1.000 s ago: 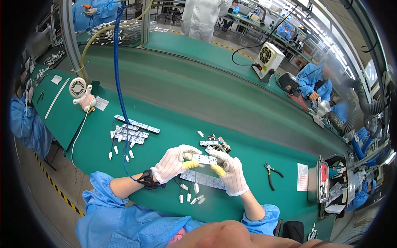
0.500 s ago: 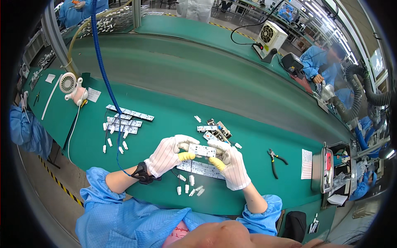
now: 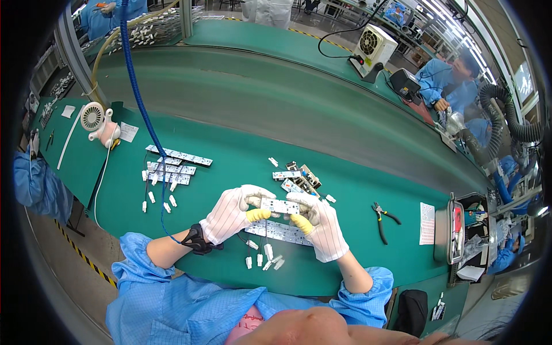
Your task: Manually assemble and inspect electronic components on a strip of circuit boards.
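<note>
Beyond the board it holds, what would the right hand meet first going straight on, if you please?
Probably the small circuit board lying just beyond, though the right hand may pass above: depth is unclear.

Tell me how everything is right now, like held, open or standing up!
Left hand: gloved, gripping a board's left end
Right hand: gloved, gripping its right end
Small circuit board: held up between both hands
Long circuit board: lying on the table, partly covered
Pliers: lying down, handles spread
Small fan: standing; can't tell if spinning
Metal box: open, things inside
Black wrist strap: wrapped around the left wrist
</note>
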`<state>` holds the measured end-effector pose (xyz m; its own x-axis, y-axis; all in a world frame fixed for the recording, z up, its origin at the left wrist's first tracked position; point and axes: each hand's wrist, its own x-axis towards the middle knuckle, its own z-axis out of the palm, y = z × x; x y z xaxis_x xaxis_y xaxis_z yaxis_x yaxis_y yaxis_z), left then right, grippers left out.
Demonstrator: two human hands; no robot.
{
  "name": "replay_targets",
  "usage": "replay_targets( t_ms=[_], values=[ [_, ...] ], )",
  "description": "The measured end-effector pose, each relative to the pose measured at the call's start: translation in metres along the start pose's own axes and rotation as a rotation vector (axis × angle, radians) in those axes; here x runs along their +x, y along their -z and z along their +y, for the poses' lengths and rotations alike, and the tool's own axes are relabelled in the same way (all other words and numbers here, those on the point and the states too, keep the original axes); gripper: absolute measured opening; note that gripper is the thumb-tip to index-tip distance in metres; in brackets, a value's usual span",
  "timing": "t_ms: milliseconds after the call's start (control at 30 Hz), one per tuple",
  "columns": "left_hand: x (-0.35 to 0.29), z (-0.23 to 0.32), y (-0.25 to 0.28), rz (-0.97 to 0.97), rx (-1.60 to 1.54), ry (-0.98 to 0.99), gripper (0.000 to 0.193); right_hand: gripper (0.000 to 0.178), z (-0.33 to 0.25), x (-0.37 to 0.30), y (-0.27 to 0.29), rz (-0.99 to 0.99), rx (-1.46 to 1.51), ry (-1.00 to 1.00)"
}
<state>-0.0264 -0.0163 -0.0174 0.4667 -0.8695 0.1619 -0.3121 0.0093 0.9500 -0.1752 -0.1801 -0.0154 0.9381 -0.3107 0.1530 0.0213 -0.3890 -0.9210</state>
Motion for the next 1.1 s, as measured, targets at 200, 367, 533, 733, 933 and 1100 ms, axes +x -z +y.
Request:
replay_targets(
  t_ms=[200,367,533,733,933,1100],
  values=[
    [-0.002,0.004,0.001,-0.011,0.013,0.023,0.040,0.032,0.000,-0.001,0.000,-0.012,0.034,0.029],
    [-0.002,0.008,0.001,-0.025,-0.117,0.076,0.040,0.032,-0.004,-0.001,0.000,0.000,0.049,0.011],
    [0.000,0.003,0.001,-0.030,-0.099,0.048,0.041,0.033,-0.001,0.001,0.001,0.023,0.042,0.006],
    [0.000,0.006,0.002,-0.021,-0.049,0.009,0.041,0.035,-0.002,0.001,0.001,0.002,0.028,0.053],
    [-0.004,0.008,0.000,-0.037,-0.185,0.111,0.039,0.035,0.000,-0.003,-0.001,-0.004,0.033,0.033],
    [-0.005,0.005,-0.002,-0.010,-0.321,0.093,0.038,0.035,-0.012,-0.004,-0.004,0.025,0.227,-0.102]
  ],
)
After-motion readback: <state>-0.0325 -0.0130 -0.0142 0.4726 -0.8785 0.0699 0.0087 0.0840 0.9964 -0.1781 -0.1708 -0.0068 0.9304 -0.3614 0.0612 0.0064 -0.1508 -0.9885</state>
